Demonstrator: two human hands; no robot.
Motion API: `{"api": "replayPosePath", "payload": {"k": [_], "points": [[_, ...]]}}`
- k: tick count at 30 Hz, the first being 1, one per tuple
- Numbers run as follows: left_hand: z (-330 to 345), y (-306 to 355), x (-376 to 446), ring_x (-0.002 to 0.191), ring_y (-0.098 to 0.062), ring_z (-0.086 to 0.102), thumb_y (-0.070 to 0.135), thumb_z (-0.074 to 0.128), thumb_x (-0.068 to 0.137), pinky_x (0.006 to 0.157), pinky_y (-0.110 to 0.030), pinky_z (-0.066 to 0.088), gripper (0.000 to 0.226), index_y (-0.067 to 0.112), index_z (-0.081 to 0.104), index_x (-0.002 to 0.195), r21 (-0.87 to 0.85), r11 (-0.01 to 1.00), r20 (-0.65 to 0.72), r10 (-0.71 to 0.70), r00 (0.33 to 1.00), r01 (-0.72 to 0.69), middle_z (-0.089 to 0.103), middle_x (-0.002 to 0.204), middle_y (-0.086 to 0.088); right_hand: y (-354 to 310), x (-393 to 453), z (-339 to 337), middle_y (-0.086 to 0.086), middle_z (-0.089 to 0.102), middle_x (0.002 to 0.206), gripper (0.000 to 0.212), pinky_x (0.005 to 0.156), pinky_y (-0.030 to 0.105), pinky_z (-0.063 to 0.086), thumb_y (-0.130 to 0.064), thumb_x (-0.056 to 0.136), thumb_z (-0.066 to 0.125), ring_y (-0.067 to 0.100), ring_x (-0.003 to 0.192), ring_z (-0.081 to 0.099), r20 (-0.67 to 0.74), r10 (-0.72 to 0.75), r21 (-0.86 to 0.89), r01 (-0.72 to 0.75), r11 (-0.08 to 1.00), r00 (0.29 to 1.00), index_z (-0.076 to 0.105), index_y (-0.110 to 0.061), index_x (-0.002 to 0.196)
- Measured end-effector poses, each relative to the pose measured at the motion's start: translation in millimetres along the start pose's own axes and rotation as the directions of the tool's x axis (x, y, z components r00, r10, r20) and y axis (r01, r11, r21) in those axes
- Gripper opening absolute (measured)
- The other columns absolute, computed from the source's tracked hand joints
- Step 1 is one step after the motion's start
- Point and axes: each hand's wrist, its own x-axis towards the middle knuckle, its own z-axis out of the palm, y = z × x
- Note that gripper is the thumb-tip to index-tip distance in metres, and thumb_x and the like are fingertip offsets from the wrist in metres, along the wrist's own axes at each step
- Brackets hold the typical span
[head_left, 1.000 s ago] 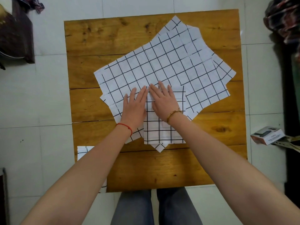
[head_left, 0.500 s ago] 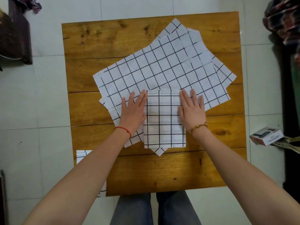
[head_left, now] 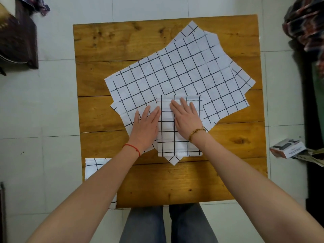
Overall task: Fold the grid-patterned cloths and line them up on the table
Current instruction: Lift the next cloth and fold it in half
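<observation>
A folded white cloth with a black grid (head_left: 168,137) lies on top of a pile of unfolded grid cloths (head_left: 184,76) spread aslant across the wooden table (head_left: 175,181). My right hand (head_left: 186,117) presses flat on the folded cloth, fingers straight. Just left of that cloth's edge, my left hand (head_left: 144,126) lies flat on the unfolded cloths. Another folded grid cloth (head_left: 93,165) sits at the table's near left corner, partly hidden by my left forearm.
The table stands on a pale tiled floor. A small cardboard box (head_left: 287,148) lies on the floor to the right. Dark furniture (head_left: 19,37) stands at the left, dark fabric (head_left: 305,27) hangs at the upper right. My legs are under the table's near edge.
My right hand slid right across the folded cloth to its right edge, then came back toward the middle. My left hand stayed flat beside the cloth's left edge.
</observation>
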Motion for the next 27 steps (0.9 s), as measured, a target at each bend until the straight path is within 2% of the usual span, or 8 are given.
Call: {"api": "replayPosePath", "payload": {"k": [4,11,16,19,22,24,27], "points": [[9,1,-22,0.149,-0.025,-0.005,0.031,0.037,0.098,0.117,-0.057,0.011,0.068,0.017,0.001,0.155,-0.025,0.999,0.034,0.032,0.999,-0.032,-0.004,0.162,0.003,-4,-2,3,-0.006,-0.003,0.16,0.062,0.118,0.049,0.001,-0.022,0.098,0.033,0.025,0.147,-0.005,0.021,0.044,0.009,-0.045,0.999,0.999,0.002,-0.019,0.152],[25,7,-69,0.149,-0.026,-0.006,0.032,0.04,0.097,0.116,-0.057,0.01,0.07,0.019,0.001,0.155,-0.018,0.991,0.088,0.134,0.987,-0.133,-0.005,0.162,0.002,-10,-3,-3,-0.007,-0.01,0.159,0.063,0.118,0.05,-0.001,-0.019,0.098,0.031,0.026,0.146,-0.009,0.068,0.072,0.013,-0.073,0.997,0.995,-0.003,-0.019,0.152],[42,7,-100,0.149,-0.028,0.004,0.031,0.048,0.094,0.116,-0.057,0.015,0.068,0.018,0.018,0.153,-0.032,0.975,0.059,0.222,0.973,-0.221,0.011,0.162,-0.001,-11,-4,-5,-0.006,-0.009,0.159,0.064,0.118,0.05,-0.002,-0.014,0.097,0.03,0.027,0.146,-0.009,0.072,0.075,0.012,-0.076,0.997,0.995,-0.003,-0.019,0.152],[48,7,-112,0.149,-0.027,0.003,0.031,0.044,0.095,0.116,-0.056,0.013,0.066,0.019,0.016,0.154,-0.04,0.97,0.088,0.244,0.966,-0.241,0.011,0.162,0.0,-11,-3,-4,-0.006,-0.009,0.159,0.066,0.118,0.05,-0.002,-0.009,0.096,0.031,0.028,0.146,-0.009,0.073,0.074,0.003,-0.075,0.997,0.995,-0.003,-0.019,0.152],[49,7,-118,0.148,-0.029,0.013,0.031,0.05,0.092,0.115,-0.057,0.019,0.065,0.018,0.026,0.151,-0.068,0.966,0.072,0.253,0.965,-0.248,0.024,0.158,-0.001,-9,-2,-4,-0.006,-0.007,0.16,0.065,0.118,0.051,-0.001,-0.01,0.097,0.03,0.028,0.146,-0.008,0.065,0.065,-0.013,-0.065,0.998,0.996,-0.002,-0.019,0.152],[49,6,-118,0.146,-0.029,0.018,0.03,0.053,0.09,0.115,-0.056,0.021,0.063,0.018,0.032,0.149,-0.086,0.963,0.046,0.26,0.965,-0.256,0.031,0.154,-0.002,-7,-3,-3,-0.005,-0.004,0.16,0.06,0.118,0.05,0.002,-0.014,0.098,0.028,0.027,0.147,-0.005,0.026,0.047,0.022,-0.047,0.999,0.999,0.002,-0.019,0.152],[42,9,-111,0.145,-0.025,0.019,0.026,0.048,0.094,0.119,-0.048,0.017,0.055,0.02,0.035,0.147,-0.164,0.962,-0.031,0.215,0.976,-0.217,0.032,0.151,-0.001,-2,-11,-1,0.004,0.018,0.157,0.054,0.117,0.042,0.017,-0.017,0.097,0.037,0.028,0.143,0.018,-0.205,0.112,0.214,-0.067,0.975,0.972,0.022,-0.014,0.149]]}}
